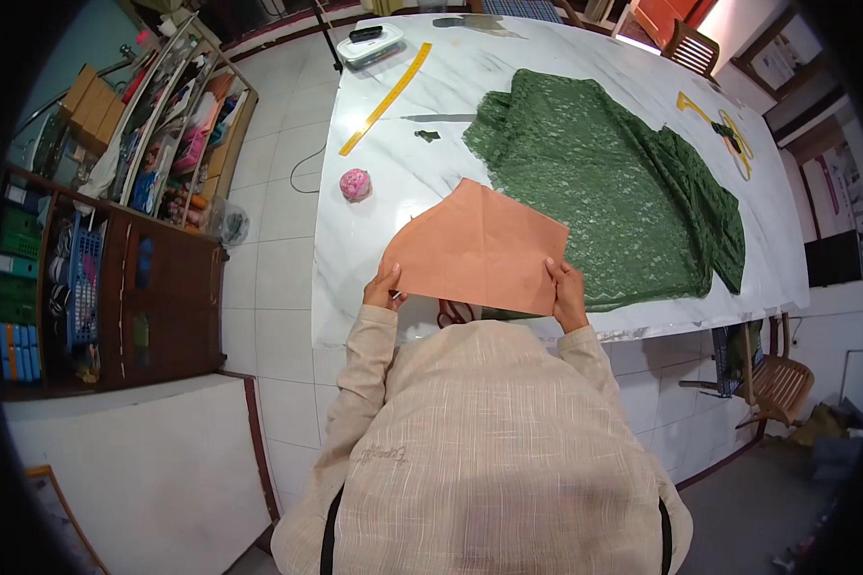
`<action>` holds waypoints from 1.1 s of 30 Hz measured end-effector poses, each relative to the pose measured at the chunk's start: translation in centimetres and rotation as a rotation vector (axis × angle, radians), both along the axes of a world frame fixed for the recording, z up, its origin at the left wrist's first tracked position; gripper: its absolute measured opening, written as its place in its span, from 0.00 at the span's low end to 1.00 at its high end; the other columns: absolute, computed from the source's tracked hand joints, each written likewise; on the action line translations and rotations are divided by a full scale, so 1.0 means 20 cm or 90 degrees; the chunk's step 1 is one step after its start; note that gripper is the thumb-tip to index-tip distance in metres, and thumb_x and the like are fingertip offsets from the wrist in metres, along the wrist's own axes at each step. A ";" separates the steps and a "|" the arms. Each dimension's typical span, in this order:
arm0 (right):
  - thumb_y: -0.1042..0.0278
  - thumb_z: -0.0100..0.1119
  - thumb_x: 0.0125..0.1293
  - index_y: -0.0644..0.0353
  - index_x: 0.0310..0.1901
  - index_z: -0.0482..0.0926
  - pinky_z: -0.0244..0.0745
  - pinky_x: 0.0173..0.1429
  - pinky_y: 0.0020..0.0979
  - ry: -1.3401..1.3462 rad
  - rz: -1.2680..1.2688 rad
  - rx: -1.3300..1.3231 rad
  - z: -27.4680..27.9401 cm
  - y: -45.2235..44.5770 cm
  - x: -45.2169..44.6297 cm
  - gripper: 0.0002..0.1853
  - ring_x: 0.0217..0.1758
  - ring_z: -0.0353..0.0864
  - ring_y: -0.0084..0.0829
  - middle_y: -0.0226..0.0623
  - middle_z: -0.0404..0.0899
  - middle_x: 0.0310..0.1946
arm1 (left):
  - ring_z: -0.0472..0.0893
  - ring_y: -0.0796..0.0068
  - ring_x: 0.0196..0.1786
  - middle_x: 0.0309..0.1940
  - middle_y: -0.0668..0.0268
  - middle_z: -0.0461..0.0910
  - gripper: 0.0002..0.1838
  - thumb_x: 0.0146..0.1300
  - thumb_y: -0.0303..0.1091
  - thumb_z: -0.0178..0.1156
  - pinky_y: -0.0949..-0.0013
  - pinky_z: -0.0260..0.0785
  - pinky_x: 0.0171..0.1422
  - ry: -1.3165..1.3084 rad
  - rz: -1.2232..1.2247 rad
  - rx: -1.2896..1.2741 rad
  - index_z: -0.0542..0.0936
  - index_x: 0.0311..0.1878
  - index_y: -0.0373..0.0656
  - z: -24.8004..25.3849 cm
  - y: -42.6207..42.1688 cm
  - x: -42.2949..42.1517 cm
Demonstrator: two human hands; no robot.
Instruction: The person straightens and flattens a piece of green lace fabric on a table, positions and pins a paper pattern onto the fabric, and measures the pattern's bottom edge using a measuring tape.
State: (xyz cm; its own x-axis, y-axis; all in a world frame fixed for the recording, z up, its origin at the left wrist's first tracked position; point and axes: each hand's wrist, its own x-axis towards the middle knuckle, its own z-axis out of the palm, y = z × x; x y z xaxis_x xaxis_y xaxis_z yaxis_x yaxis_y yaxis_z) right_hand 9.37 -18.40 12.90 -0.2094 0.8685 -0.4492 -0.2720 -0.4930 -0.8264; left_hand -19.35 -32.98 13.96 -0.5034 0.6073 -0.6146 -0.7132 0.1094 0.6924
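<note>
An orange-brown sleeve-shaped paper pattern piece (479,244) is stretched between my two hands above the near side of the table. My left hand (384,287) pinches its lower left corner, and my right hand (567,292) grips its right edge. Under the paper's lower edge, the red handles of a pair of scissors (457,312) stick out; their blades are hidden. Green lace fabric (594,182) lies spread to the right, partly covered by the paper and bunched along its right side.
On the white marbled table (393,216) are a pink pincushion (355,185), a yellow ruler (385,101), a plastic box (371,48) and a small green scrap (428,136). Yellow-handled scissors (734,144) lie far right. Wooden chairs (780,383) and a cabinet (163,297) stand around.
</note>
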 end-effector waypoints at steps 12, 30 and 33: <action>0.72 0.53 0.62 0.68 0.40 0.76 0.70 0.31 0.17 -0.015 -0.037 0.008 0.11 -0.13 -0.04 0.09 0.28 0.74 0.19 0.34 0.79 0.31 | 0.72 0.78 0.25 0.29 0.66 0.77 0.16 0.58 0.41 0.60 0.81 0.65 0.23 0.000 -0.021 0.015 0.76 0.46 0.42 -0.02 -0.06 -0.05; 0.72 0.53 0.62 0.68 0.41 0.76 0.70 0.32 0.16 -0.024 -0.026 0.025 0.08 -0.20 0.01 0.09 0.29 0.74 0.17 0.32 0.79 0.32 | 0.73 0.77 0.27 0.33 0.66 0.78 0.21 0.63 0.49 0.53 0.80 0.66 0.25 -0.019 -0.053 0.109 0.74 0.51 0.43 -0.07 -0.06 -0.05; 0.72 0.53 0.62 0.68 0.41 0.76 0.69 0.32 0.16 -0.029 -0.027 0.031 0.07 -0.21 0.01 0.09 0.29 0.74 0.17 0.32 0.79 0.31 | 0.73 0.77 0.28 0.34 0.65 0.78 0.21 0.63 0.49 0.53 0.79 0.66 0.26 -0.024 -0.056 0.110 0.74 0.51 0.43 -0.08 -0.05 -0.05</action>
